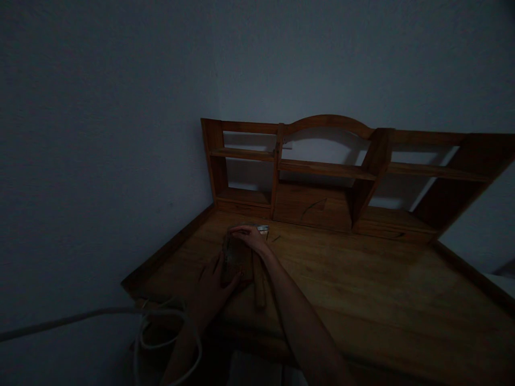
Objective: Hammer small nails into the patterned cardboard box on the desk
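Dark brown, dull in the dim light: a flat, squarish block (240, 257), exact material too dark to name. Lies on the wooden desk (341, 279), toward the left side, between two bare hands. Left hand (209, 289) low along the near left corner, thumb spread apart from fingers, thumb along the near edge, fingers beside the left edge; probably braced there against sliding. Right hand (251, 238) over the far end, fingers close together and bent across the top edge; likely for steadying from the opposite side. Cannot tell from here whether clamped or merely resting, fingertips too dim. Just right of the block, a wooden bar (259, 289), lengthwise toward the near edge of the desk, partly under the right wrist; seemingly laid close for easy reach. Beyond the right hand, a pale metallic piece (263, 229); no telling whether joined to the bar. Slightly farther right, a thin dark sliver (276, 238), flat on the wood. Along the back, a wooden shelf unit (328, 170) with arched top rail, drawer-like front at centre, dark curved mark across that front; presumably set against the wall (341, 69) for support. At lower left, a pale cord (100, 312), looped near the left forearm, apart from the block. Dark raised rim (173, 245) along the left of the desk.
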